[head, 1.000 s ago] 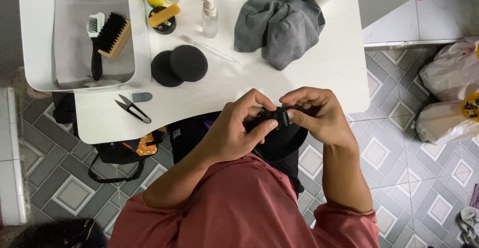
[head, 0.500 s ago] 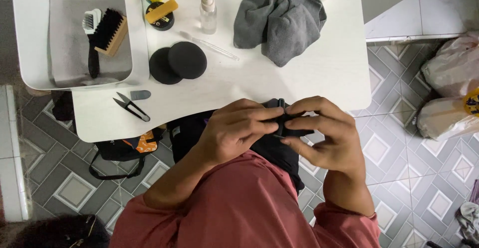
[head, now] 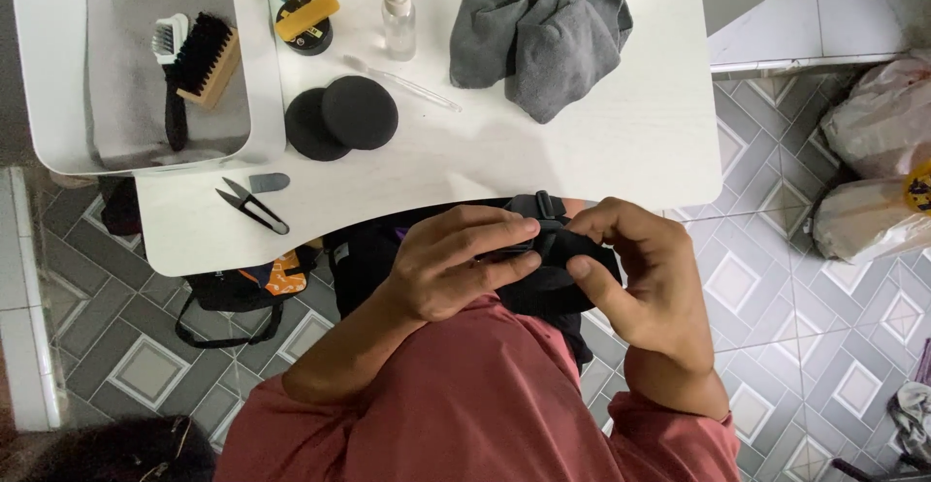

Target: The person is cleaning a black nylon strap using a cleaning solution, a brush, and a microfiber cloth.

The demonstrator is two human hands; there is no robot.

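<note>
Both my hands grip a black bag strap with a plastic buckle (head: 549, 240) just below the near edge of the white table (head: 621, 143). My left hand (head: 456, 261) is wrapped over the strap from the left, fingers curled on it. From the right, my right hand (head: 635, 273) pinches the buckle end between thumb and fingers. The black bag (head: 553, 293) lies on my lap, mostly hidden under my hands.
On the table lie a crumpled grey cloth (head: 538, 26), two black round sponges (head: 341, 115), a clear spray bottle (head: 398, 16), small thread snips (head: 250, 206) and a yellow tin. A white tray (head: 58, 152) at left holds brushes (head: 199, 60). Plastic bags (head: 873, 181) sit on the tiled floor at right.
My hands have shifted slightly down and closer together on the strap, and the right fingers have closed more over the buckle. Items on the table have not moved.
</note>
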